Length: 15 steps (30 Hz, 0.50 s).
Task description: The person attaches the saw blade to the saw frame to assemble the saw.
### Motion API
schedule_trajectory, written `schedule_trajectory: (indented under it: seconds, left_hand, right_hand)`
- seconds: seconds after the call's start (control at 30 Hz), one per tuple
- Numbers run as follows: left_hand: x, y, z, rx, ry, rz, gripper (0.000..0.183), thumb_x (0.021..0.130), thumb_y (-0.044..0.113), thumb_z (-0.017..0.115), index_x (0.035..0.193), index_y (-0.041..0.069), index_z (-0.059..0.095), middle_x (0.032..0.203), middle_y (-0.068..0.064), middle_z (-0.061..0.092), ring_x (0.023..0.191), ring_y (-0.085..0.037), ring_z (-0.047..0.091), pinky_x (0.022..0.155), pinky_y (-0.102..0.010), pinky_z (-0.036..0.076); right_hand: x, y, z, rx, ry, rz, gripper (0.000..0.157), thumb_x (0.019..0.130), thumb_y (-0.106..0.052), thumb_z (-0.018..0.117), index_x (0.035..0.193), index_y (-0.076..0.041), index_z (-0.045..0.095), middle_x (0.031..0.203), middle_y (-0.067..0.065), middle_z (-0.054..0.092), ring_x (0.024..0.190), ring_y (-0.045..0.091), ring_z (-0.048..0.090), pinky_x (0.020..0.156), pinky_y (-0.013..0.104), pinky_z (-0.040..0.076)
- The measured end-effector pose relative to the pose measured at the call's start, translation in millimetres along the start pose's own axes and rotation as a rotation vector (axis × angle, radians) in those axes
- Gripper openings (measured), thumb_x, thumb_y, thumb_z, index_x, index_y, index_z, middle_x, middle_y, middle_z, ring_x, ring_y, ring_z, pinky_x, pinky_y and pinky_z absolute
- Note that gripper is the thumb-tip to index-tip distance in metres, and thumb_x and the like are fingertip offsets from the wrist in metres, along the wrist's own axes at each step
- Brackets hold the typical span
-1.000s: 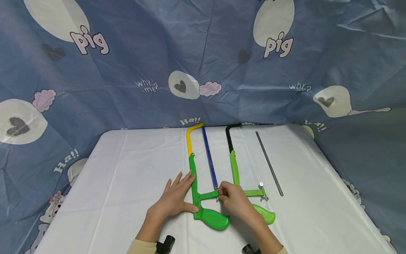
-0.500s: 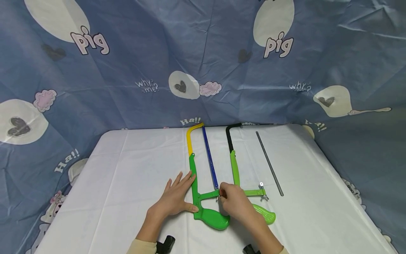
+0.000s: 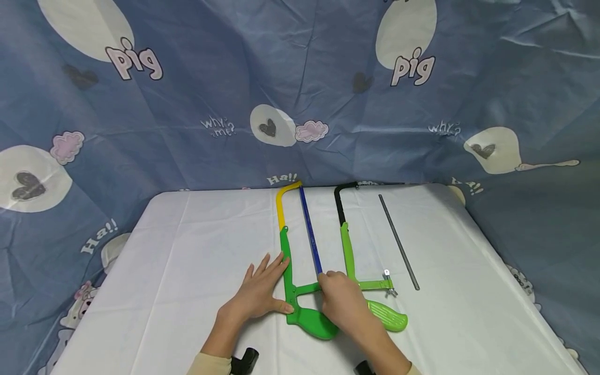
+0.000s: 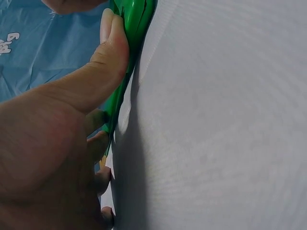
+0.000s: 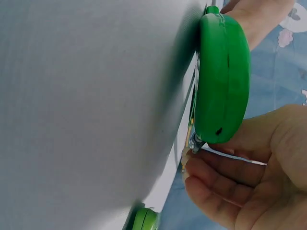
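A hacksaw with a green handle (image 3: pixel 315 323), a yellow front frame (image 3: pixel 279 205) and a blue blade (image 3: pixel 310 234) lies on the white-covered table. My left hand (image 3: pixel 255 294) rests spread against its frame, fingertips on the green upper bar and thumb near the handle; in the left wrist view the thumb (image 4: pixel 103 62) presses the green plastic. At the blade's near end, my right hand (image 3: pixel 344 299) has its fingers bent around a small metal wing nut (image 5: pixel 195 143), seen just past the handle's end in the right wrist view. The head view hides that nut behind the hand.
A second hacksaw, with a light green handle (image 3: pixel 388 316) and black front frame (image 3: pixel 339 204), lies directly to the right, its own wing nut (image 3: pixel 391 292) at the crossbar's end. Further right is a loose grey blade (image 3: pixel 398 242). A patterned blue cloth (image 3: pixel 225 94) hangs behind the table.
My right hand has turned and shifted slightly at the wing nut, now covering the blade's near end and the crossbar's tip. The left hand and both hacksaws have stayed in place.
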<state>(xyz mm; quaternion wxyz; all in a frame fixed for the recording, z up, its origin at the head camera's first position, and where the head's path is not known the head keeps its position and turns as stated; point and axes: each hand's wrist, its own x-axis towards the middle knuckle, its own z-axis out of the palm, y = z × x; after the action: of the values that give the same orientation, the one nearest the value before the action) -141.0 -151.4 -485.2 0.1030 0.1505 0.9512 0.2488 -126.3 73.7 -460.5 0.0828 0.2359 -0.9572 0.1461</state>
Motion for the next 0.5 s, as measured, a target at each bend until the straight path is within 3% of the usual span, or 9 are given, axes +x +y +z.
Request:
schedule_trajectory:
  seconds: [0.5]
  left_hand:
    - [0.3,0.0,1.0,-0.008,-0.002,0.000,0.114,0.064,0.057,0.084,0.157,0.019,0.031,0.167,-0.003,0.020,0.156,-0.035,0.009,0.120,-0.068,0.005]
  right_hand:
    - [1.1,0.5,2.3,-0.003,-0.011,0.012,0.011,0.078,-0.001,0.076,0.079,-0.009,0.068,0.068,0.002,0.064,0.062,0.014,0.060,0.051,0.026,0.046]
